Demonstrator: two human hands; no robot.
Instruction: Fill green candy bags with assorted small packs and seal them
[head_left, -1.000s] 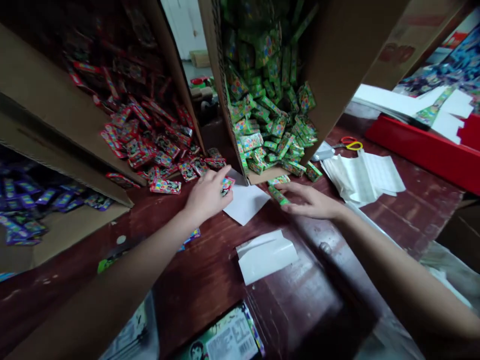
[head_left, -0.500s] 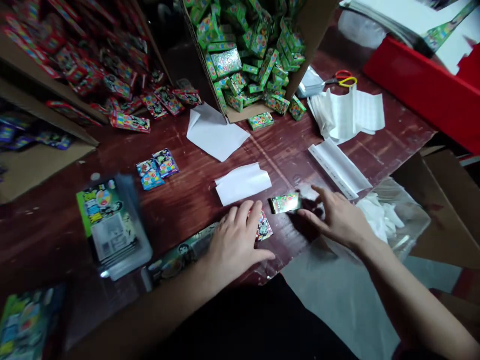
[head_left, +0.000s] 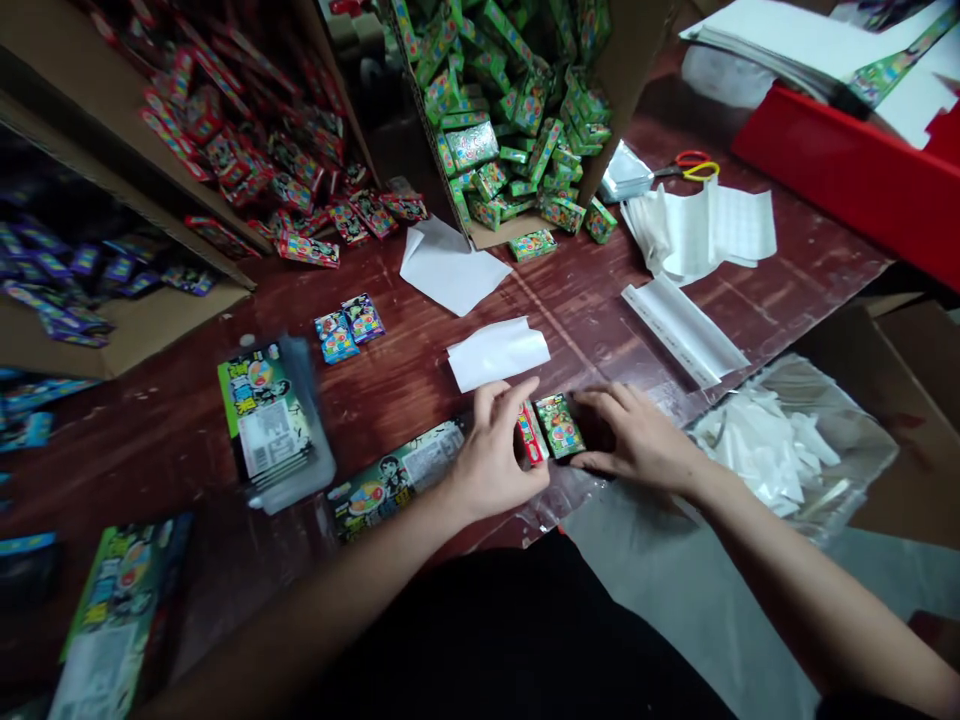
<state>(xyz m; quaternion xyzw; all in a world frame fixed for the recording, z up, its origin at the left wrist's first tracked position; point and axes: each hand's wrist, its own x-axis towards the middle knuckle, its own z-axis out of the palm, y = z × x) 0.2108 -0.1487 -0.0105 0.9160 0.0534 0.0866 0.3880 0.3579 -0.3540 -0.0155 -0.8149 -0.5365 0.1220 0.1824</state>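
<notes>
My left hand (head_left: 499, 455) has its thumb and fingers closed about a small red printed box (head_left: 530, 434) near the table's front edge. Right beside it stands a small green printed box (head_left: 559, 426), pinched at its right side by my right hand (head_left: 637, 435). Under my left wrist lies a printed plastic pouch (head_left: 397, 478), partly hidden by the hand. A stack of similar pouches (head_left: 274, 420) sits farther left. Two small packets, one blue (head_left: 337, 338) and one purple (head_left: 364, 317), lie together beyond the pouches.
Cardboard boxes hold many green boxes (head_left: 517, 130), red packets (head_left: 255, 150) and purple packets (head_left: 112, 265). White paper (head_left: 499, 354), a label strip (head_left: 682, 332), scissors (head_left: 694, 166) and a red bin (head_left: 847, 185) are around. A clear bag of paper scraps (head_left: 765, 450) hangs at the right edge.
My right hand has brought the green box left and down, turning it next to the red box. My left hand has shifted from covering the red box to gripping its sides.
</notes>
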